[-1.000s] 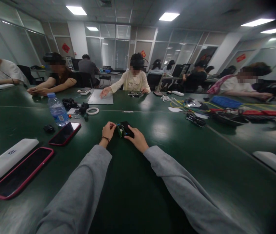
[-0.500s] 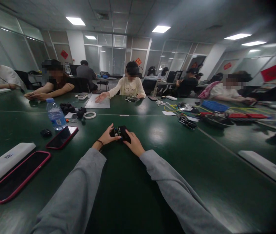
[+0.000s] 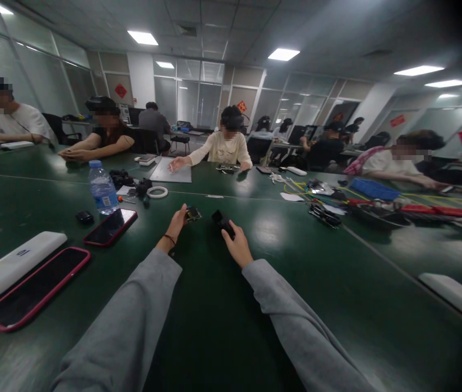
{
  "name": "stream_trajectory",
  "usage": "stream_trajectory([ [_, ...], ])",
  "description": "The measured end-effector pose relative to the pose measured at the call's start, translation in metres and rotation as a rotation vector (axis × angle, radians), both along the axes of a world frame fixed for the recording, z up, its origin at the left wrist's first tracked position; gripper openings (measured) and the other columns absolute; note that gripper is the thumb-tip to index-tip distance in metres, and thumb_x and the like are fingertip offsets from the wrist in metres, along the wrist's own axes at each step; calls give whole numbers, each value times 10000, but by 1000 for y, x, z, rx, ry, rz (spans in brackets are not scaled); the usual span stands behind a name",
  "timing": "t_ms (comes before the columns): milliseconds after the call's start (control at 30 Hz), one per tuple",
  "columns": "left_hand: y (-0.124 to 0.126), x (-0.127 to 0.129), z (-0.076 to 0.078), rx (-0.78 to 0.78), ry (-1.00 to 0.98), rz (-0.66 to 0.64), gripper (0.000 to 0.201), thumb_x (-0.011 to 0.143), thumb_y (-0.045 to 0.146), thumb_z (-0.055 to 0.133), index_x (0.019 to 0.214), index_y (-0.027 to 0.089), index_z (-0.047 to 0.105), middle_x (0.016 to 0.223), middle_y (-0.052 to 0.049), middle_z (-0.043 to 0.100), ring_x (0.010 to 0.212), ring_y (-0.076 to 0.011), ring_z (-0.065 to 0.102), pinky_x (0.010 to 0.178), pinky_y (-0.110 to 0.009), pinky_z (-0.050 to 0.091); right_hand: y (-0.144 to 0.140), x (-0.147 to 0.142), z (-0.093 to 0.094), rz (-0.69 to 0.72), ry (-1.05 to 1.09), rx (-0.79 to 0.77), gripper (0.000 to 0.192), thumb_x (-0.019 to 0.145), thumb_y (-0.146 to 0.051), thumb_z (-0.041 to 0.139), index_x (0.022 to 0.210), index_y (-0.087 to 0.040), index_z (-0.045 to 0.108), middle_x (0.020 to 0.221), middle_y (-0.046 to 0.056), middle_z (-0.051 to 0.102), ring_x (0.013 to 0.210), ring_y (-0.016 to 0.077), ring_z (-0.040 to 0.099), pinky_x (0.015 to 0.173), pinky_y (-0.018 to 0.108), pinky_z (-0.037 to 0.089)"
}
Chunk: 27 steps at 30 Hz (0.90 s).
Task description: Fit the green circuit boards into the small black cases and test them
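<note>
L hand [image 3: 177, 222] w/ circuit board [image 3: 193, 213], R hand [image 3: 236, 246] w/ black casing [image 3: 222, 221], apart, green table [image 3: 223, 305] bare between.

table [image 3: 223, 326] dark green | sleeves [image 3: 133, 326] grey | piece in right hand [image 3: 220, 219] black | phone cases [image 3: 35, 288] red-pink, screens black | power bank [image 3: 14, 264] white | water bottle [image 3: 102, 188] clear, blue cap | tray [image 3: 372, 188] blue

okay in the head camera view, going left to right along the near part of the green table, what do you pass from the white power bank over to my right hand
White power bank → phone in a pink case → phone in a red case → left hand holding a small circuit board → right hand holding a small black part.
</note>
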<state>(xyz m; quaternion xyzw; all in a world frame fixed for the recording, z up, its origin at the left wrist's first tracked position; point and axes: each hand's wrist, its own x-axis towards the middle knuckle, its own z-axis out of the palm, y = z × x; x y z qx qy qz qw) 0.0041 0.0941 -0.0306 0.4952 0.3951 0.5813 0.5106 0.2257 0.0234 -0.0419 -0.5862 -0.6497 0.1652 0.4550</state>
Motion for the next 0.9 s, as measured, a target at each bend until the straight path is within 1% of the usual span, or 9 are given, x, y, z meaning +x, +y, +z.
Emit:
stream_trajectory([
  [67, 1, -8, 6, -110, -214, -9, 649, 763, 713, 356, 1011, 162, 593, 992, -106, 654, 860, -194, 640, 836, -351, 489, 2, 3, -1, -75, 63, -23, 550, 846, -462, 456, 1275, -120, 482, 1210, 141, 468, 1133, 231, 465, 1015, 388, 352],
  [167, 1, -21, 11, -279, -396, -55, 671, 756, 746, 296, 986, 185, 583, 919, -89, 654, 838, -182, 644, 814, -331, 502, 6, 7, -4, -135, 120, -42, 493, 858, -439, 427, 1221, -121, 529, 1191, 139, 485, 1120, 219, 473, 1017, 381, 348],
  [233, 1, -27, 11, -373, -484, -90, 681, 750, 752, 295, 959, 166, 571, 878, -104, 643, 843, -190, 644, 803, -328, 507, 7, 8, -6, -160, 120, -7, 485, 863, -421, 414, 1227, -117, 519, 1179, 137, 493, 1104, 213, 480, 1007, 379, 358],
  [333, -1, -31, 11, -425, -615, -137, 659, 756, 736, 316, 952, 151, 550, 897, -134, 627, 884, -229, 638, 786, -365, 512, 6, 6, -5, -197, 77, 64, 527, 873, -448, 394, 1278, -118, 463, 1150, 134, 505, 1077, 217, 487, 982, 403, 376],
  [433, -2, -33, 12, -435, -685, -162, 628, 754, 727, 342, 962, 168, 540, 928, -136, 614, 923, -264, 631, 773, -406, 511, 0, -2, 4, -179, -80, 115, 602, 857, -521, 421, 1340, -162, 399, 1183, 140, 477, 1100, 246, 466, 953, 445, 389],
  [500, -2, -33, 11, -432, -696, -170, 617, 759, 718, 348, 978, 174, 542, 935, -133, 610, 942, -275, 627, 777, -413, 506, -5, -8, 12, -111, -260, 169, 636, 826, -532, 482, 1372, -227, 363, 1254, 133, 423, 1153, 281, 421, 947, 476, 383],
  [633, 0, -33, 9, -410, -674, -191, 606, 786, 687, 343, 999, 166, 566, 928, -123, 618, 927, -265, 634, 792, -391, 500, -6, -12, 16, -36, -472, 219, 590, 830, -436, 511, 1377, -282, 355, 1329, 120, 340, 1187, 306, 390, 942, 494, 386],
  [767, 1, -33, 7, -405, -672, -191, 602, 790, 671, 366, 973, 143, 590, 932, -129, 630, 885, -264, 642, 794, -390, 500, 8, 12, 7, -57, -461, 141, 447, 873, -360, 415, 1304, -252, 466, 1251, 113, 409, 1072, 247, 495, 891, 424, 446],
  [900, 0, -33, 8, -418, -700, -226, 597, 769, 658, 432, 1027, 142, 588, 1006, -157, 626, 928, -294, 630, 793, -422, 501, 24, 63, 0, -112, -494, 107, 476, 849, -381, 431, 1307, -257, 461, 1169, 93, 470, 979, 216, 538, 847, 373, 468],
])
